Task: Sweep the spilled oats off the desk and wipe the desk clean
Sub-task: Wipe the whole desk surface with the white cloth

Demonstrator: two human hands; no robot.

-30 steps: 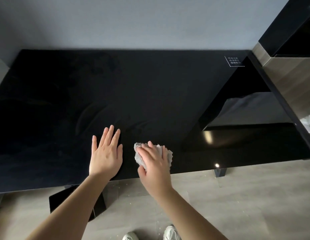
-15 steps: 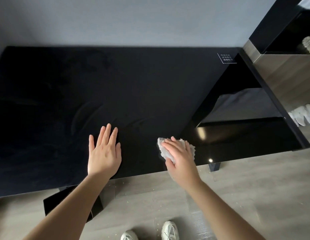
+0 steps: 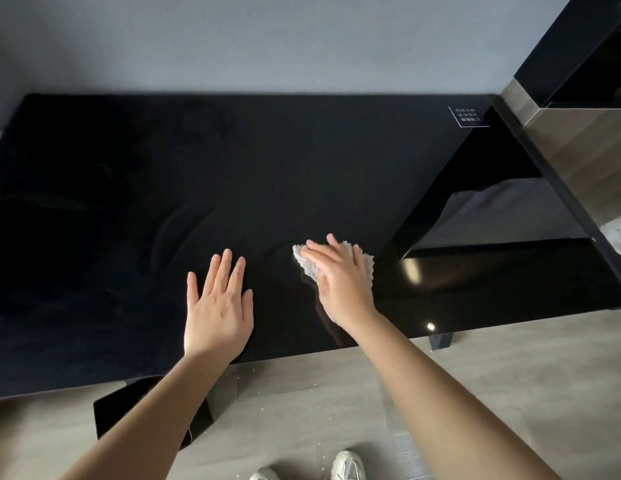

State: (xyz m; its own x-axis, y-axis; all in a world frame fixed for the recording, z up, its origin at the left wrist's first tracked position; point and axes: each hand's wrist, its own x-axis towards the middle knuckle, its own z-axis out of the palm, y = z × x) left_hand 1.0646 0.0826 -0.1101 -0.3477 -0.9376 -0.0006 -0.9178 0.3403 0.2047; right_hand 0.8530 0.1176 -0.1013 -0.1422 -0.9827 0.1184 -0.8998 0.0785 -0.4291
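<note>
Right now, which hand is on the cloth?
The right hand presses the pale cloth; the left hand lies flat directly on the black desk.

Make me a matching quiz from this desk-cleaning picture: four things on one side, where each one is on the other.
1 left hand
2 cloth
3 oat flakes
4 white label

A far right corner of the desk
B flat on the desk, holding nothing
C under the right hand
D on the floor by the desk's near edge

Pairs: 1-B, 2-C, 3-D, 4-A
</note>
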